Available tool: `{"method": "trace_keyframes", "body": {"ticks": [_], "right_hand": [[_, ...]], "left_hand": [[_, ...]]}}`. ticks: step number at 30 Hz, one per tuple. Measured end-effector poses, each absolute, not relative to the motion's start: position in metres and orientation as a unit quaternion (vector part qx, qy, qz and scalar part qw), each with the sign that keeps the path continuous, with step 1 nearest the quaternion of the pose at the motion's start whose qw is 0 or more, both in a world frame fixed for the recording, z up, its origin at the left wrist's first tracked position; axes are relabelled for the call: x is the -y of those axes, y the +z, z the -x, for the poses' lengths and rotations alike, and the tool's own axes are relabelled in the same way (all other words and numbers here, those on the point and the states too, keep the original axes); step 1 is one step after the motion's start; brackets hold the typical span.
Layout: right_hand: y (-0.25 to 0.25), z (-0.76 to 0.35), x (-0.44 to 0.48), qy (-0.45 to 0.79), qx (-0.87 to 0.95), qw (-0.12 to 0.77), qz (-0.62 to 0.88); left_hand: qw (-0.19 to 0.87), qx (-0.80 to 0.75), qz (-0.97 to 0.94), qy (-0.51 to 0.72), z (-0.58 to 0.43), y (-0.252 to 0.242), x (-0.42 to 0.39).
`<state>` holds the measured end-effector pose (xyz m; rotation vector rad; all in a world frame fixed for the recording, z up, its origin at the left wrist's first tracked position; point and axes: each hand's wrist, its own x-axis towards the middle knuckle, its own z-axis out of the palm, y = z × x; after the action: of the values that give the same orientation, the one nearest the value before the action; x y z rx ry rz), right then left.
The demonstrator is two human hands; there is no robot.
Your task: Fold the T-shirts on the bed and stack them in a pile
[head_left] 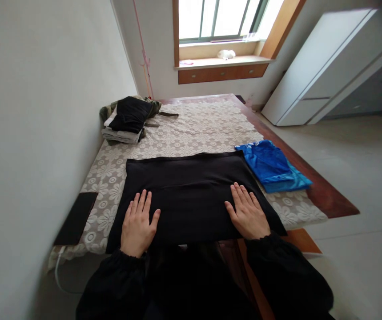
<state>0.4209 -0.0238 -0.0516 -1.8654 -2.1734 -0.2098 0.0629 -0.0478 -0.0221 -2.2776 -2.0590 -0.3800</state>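
On the counter (331,198), a black cloth (191,200) is pressed by the left hand (138,227) and right hand (249,218) (palms down, nothing grasped); smoothing seems underway; any next lift would call for a pinched edge.

The black cloth (191,178) at the centre of the frame looks smooth and mostly matt; the tablecloth (197,122) around it is rough, raised-flower fabric; the blue cloth (267,164) at right has a soft sheen; the table edge (332,195) at lower right is smooth, reddish wood; the wall (44,89) at left is matt.
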Motion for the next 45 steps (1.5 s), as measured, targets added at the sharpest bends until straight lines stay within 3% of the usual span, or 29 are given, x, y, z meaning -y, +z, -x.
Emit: {"method": "trace_keyframes", "body": {"ticks": [5,10,14,20,24,30,34,45], "right_hand": [[-0.038,-0.426,0.023,-0.072,0.765,0.115,0.629],[-0.009,-0.344,-0.005,-0.009,0.826,0.098,0.556],[-0.016,-0.291,-0.036,0.048,0.834,0.072,0.545],[-0.054,-0.374,-0.053,-0.003,0.772,0.092,0.629],[-0.055,-0.436,-0.06,-0.013,0.715,0.048,0.698],[-0.041,-0.355,-0.058,0.023,0.808,0.068,0.585],[-0.04,-0.3,-0.071,0.046,0.819,0.092,0.565],[-0.029,-0.362,-0.105,0.032,0.739,0.052,0.671]], "left_hand": [[0.031,0.65,0.752,-0.1,-0.055,-0.012,0.055],[0.006,0.587,0.801,-0.111,-0.12,0.003,0.024],[-0.021,0.579,0.81,-0.085,-0.152,-0.006,-0.009],[0.036,0.643,0.759,-0.095,-0.066,-0.024,-0.009],[0.043,0.664,0.744,-0.058,-0.024,-0.02,0.002],[-0.016,0.539,0.841,-0.047,-0.103,-0.02,-0.024],[-0.019,0.577,0.813,-0.075,-0.151,-0.026,-0.067],[-0.016,0.663,0.742,-0.102,-0.101,-0.033,-0.091]]}}
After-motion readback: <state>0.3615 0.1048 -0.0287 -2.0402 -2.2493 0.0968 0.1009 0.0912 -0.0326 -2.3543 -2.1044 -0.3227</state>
